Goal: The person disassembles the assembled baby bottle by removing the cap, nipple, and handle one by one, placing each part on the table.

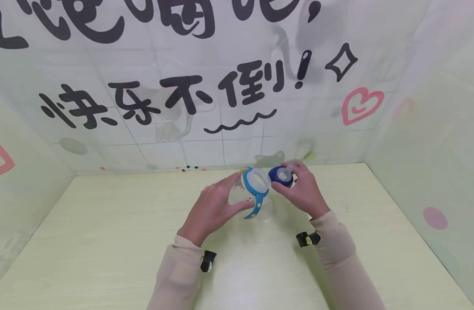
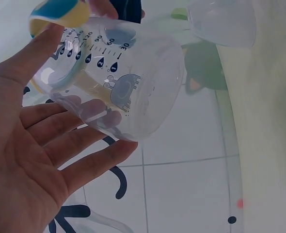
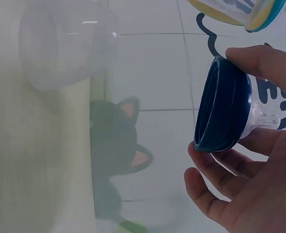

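My left hand (image 1: 207,211) grips a clear baby bottle (image 2: 152,92) tilted above the table, its open mouth toward the right. A blue-and-yellow handle ring (image 1: 256,189) sits round the bottle's neck. Printed volume marks and a grey elephant show on its wall in the left wrist view. Just right of it, my right hand (image 1: 306,189) pinches a dark blue screw collar (image 3: 225,104) between thumb and fingers. A clear nipple (image 1: 285,173) sticks out of that collar, whose hollow underside shows in the right wrist view. Collar and bottle are apart in the wrist views.
A clear dome-shaped cap (image 3: 68,43) stands on the pale wooden table (image 1: 116,241), behind and below the bottle's mouth. White tiled wall sheeting (image 1: 190,155) with black writing rises at the table's back edge. Side walls (image 1: 426,172) flank the table.
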`<state>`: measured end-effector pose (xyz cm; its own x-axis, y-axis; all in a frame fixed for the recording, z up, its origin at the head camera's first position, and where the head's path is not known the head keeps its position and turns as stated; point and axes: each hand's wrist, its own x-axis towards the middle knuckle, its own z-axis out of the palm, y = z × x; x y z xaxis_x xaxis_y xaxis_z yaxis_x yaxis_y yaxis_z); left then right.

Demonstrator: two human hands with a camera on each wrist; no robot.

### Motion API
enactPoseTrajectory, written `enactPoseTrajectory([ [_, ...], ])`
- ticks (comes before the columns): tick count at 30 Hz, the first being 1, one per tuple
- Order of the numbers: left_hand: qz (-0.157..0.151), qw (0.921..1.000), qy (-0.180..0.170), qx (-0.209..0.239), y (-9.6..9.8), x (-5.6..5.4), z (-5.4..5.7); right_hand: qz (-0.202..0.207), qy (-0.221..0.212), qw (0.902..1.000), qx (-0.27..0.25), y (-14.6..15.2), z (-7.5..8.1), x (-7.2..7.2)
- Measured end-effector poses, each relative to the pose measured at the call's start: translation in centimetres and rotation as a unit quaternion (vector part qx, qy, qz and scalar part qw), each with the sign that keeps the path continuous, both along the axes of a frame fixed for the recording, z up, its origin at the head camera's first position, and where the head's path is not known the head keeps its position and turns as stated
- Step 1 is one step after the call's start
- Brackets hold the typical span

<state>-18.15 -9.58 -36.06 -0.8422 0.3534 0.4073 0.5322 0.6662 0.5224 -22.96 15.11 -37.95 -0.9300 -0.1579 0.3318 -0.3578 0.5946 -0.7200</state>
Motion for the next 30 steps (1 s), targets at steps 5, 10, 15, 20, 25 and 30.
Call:
enactPoseTrajectory([
  [5,0.001,1.0,-0.001,0.0,0.0,0.0,0.0,-0.003,-0.011,0.9989,0.045,0.2,-1.2,-0.8],
  [10,0.006,1.0,0.001,-0.004,0.0,0.0,0.2,-0.006,-0.037,0.9975,0.059,0.2,-2.4,-1.2],
  [15,0.007,0.9999,0.001,-0.008,0.1,0.0,0.3,-0.008,-0.066,0.9948,0.078,0.2,-3.1,-1.5],
  [20,0.008,0.9999,0.003,-0.008,0.1,0.0,0.3,-0.005,-0.082,0.9924,0.092,0.3,-3.5,-1.6],
  [25,0.008,1.0,0.001,-0.006,0.1,0.1,0.4,-0.015,-0.097,0.9892,0.109,0.4,-4.0,-1.7],
  [30,0.009,0.9999,-0.001,-0.006,0.1,0.0,0.3,-0.027,-0.118,0.9855,0.119,0.5,-4.5,-1.8],
])
